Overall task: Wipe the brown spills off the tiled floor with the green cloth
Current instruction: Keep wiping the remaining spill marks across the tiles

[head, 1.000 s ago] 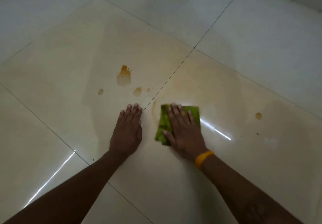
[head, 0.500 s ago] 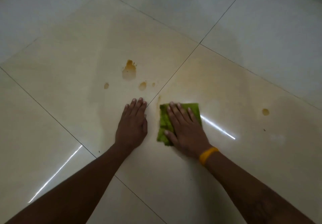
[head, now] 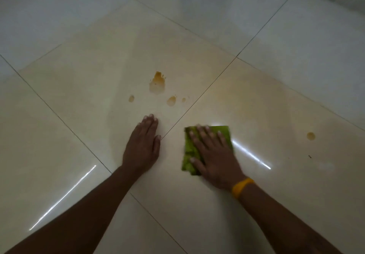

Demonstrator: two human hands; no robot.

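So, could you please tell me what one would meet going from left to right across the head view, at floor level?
Small brown spot → left hand → large brown spill → green cloth under the right hand → yellow wristband → lone brown spot.

The floor is laid in large cream tiles, smooth and glossy, with bright streaks of light mirrored in the glaze and thin dark grout lines between. The cloth is seen as soft, crumpled green fabric, matt. The spills are shown as thin, wet, translucent brown films.
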